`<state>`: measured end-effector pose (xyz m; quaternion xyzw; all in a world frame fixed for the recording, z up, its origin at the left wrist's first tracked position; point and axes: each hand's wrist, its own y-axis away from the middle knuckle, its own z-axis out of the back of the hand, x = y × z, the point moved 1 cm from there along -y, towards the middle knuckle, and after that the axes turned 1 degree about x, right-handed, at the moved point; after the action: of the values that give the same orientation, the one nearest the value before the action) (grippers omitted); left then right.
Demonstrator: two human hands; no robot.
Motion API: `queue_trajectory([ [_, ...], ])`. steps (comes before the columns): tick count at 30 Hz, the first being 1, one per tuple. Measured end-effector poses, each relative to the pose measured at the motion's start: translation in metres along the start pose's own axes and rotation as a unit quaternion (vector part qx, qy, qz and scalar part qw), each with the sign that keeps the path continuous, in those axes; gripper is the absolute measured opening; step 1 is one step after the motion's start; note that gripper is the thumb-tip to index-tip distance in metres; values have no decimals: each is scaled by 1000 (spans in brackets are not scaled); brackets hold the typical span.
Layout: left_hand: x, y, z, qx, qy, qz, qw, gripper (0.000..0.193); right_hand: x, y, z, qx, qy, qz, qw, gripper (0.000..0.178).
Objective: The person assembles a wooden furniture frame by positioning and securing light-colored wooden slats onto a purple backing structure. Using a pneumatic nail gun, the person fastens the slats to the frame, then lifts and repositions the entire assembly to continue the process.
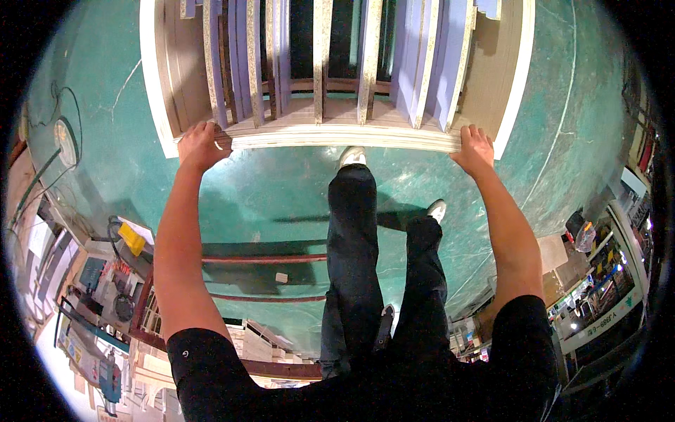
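Note:
A large pale wooden frame (337, 136), its edges showing layered plywood, stretches across the top of the view in front of me. Inside it several upright boards (445, 70) stand side by side, with purple-grey faces and speckled edges like chipboard. My left hand (200, 149) is closed over the frame's near edge close to its left corner. Close to the right corner, my right hand (474, 149) grips the same edge. Fingers of both hands curl over the far side of that edge, so their tips are partly hidden. Both arms reach forward, nearly straight.
Green floor (274, 190) with cracks lies below. A dark red metal frame (267, 259) stands behind me at left, with a small pale block (281, 278) near it. Cables and a round object (67, 141) lie far left. Cluttered equipment (605, 281) lines the right.

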<state>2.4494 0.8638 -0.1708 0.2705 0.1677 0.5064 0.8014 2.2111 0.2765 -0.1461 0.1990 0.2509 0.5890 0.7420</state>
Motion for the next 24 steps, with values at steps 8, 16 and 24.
queue_trajectory([
  [8,3,-6,-10,-52,31,-36,998,58,-18,8,-16,39,-33,-26,998,72],
  [16,150,-30,-71,-330,112,215,912,90,-102,-13,-45,-172,-254,-318,897,92],
  [24,186,-72,-79,-158,205,334,906,85,-115,-40,-73,-105,-337,-377,856,71],
])
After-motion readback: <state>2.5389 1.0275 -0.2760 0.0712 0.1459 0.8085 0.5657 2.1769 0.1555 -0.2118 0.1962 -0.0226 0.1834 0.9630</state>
